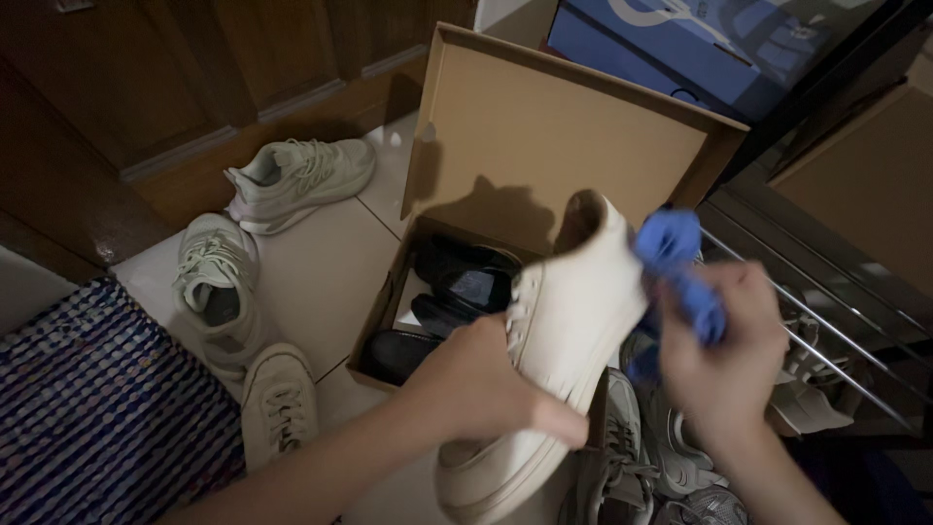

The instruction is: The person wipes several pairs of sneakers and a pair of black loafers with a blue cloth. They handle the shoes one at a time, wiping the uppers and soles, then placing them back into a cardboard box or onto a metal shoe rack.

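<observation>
Cream sneaker gripped by left hand; right fingers clench blue cloth.

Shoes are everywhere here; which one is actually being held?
The cream lace-up sneaker, gripped by the left hand over the open cardboard box; the others lie down.

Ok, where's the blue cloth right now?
In the head view, right of centre: the blue cloth is bunched in the right hand, pressed against the cream sneaker that the left hand holds.
</observation>
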